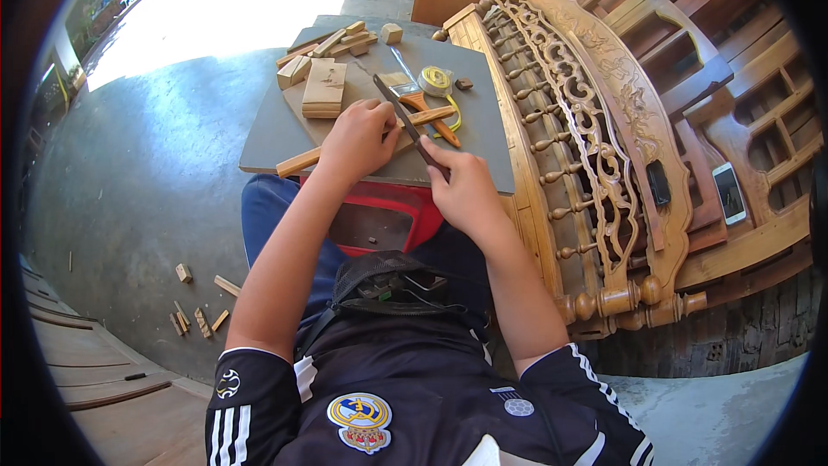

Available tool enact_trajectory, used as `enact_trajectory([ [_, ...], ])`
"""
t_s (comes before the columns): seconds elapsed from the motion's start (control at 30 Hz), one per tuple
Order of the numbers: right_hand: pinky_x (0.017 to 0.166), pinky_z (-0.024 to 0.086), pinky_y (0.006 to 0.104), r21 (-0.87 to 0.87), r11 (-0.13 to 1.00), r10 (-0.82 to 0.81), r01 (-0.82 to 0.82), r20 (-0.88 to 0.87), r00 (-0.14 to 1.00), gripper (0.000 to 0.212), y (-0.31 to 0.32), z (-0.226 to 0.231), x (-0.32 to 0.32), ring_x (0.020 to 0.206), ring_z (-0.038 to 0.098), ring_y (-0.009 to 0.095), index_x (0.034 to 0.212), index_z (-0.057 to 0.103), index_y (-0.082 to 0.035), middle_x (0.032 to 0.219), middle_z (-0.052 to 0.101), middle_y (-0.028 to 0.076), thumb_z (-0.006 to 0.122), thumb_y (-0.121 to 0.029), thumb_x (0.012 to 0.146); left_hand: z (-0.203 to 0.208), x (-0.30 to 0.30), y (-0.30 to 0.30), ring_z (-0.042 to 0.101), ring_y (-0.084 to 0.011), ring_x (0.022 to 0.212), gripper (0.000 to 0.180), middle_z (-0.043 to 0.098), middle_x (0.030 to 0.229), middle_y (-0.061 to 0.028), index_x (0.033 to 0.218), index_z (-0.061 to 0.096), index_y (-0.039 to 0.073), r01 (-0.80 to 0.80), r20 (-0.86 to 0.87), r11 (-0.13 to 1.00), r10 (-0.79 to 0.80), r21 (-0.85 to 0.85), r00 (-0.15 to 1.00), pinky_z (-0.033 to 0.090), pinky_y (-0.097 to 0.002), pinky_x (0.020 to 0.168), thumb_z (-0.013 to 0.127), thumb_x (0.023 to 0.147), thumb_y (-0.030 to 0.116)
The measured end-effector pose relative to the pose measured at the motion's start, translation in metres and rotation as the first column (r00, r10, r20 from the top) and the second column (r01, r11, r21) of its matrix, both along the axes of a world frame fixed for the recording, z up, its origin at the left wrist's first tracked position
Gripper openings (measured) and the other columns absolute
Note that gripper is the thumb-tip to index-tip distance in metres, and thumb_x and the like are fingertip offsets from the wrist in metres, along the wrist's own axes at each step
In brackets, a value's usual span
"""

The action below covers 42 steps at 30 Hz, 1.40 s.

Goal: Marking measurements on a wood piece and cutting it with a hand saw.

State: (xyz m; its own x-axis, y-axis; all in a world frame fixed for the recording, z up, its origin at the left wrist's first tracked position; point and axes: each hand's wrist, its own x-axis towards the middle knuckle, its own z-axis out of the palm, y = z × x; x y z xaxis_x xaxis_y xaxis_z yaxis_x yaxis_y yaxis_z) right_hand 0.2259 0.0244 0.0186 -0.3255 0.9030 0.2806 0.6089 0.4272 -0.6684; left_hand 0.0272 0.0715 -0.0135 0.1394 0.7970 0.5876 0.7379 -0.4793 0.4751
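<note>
My left hand [366,134] is closed around a narrow wooden strip [299,161], pressing it down over the grey work table. The strip lies slantwise, its far end sticking out to the right of the hand. In my right hand [461,179] is the grip of a long, dark, flat tool [394,102], which may be a file or a knife. This tool crosses over the strip just right of my left fingers. A brush with an orange handle [442,131] lies beneath the crossing. Beyond the left hand sits a thick wooden block [324,88].
Several wood offcuts [328,43] are heaped at the table's [263,142] far side, near a yellow round tape [435,80]. A carved wooden furniture panel [586,95] stands close on the right, with a white phone [730,192] beyond. Wood scraps [202,322] lie on the floor at left.
</note>
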Motion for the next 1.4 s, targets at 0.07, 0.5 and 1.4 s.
enact_trajectory([
  [0.07, 0.081, 0.052, 0.0471, 0.048, 0.999, -0.022, 0.022, 0.001, 1.000, 0.041, 0.018, -0.008, -0.011, 0.088, 0.067, 0.044, 0.130, 0.065, -0.003, 0.089, 0.068, 0.029, 0.060, -0.001, 0.090, -0.001, 0.001, 0.002, 0.065, -0.0365, 0.088, 0.012, 0.066, 0.084, -0.0153, 0.084, 0.064, 0.002, -0.005, -0.007, 1.000, 0.006, 0.017, 1.000, 0.052, -0.0463, 0.081, 0.069, 0.084, 0.013],
  [0.5, 0.074, 0.051, 0.0474, 0.049, 0.999, -0.025, 0.020, 0.114, 0.993, 0.043, -0.058, 0.008, 0.031, 0.082, 0.066, 0.044, 0.131, 0.066, -0.007, 0.085, 0.067, 0.028, 0.062, 0.000, 0.088, 0.000, -0.006, 0.005, 0.066, -0.0382, 0.085, 0.009, 0.067, 0.084, -0.0173, 0.083, 0.066, 0.002, -0.035, 0.051, 0.998, 0.037, -0.047, 0.998, 0.053, -0.0470, 0.080, 0.068, 0.082, 0.011],
  [1.4, 0.074, 0.053, 0.0416, 0.080, 0.996, -0.048, 0.043, 0.065, 0.997, 0.040, 0.025, -0.006, -0.010, 0.085, 0.067, 0.044, 0.129, 0.068, -0.010, 0.095, 0.067, 0.029, 0.066, -0.003, 0.089, 0.006, 0.002, 0.007, 0.066, -0.0380, 0.084, 0.011, 0.067, 0.084, -0.0166, 0.082, 0.065, 0.001, -0.016, 0.063, 0.999, 0.018, -0.044, 0.998, 0.053, -0.0471, 0.079, 0.068, 0.083, 0.012],
])
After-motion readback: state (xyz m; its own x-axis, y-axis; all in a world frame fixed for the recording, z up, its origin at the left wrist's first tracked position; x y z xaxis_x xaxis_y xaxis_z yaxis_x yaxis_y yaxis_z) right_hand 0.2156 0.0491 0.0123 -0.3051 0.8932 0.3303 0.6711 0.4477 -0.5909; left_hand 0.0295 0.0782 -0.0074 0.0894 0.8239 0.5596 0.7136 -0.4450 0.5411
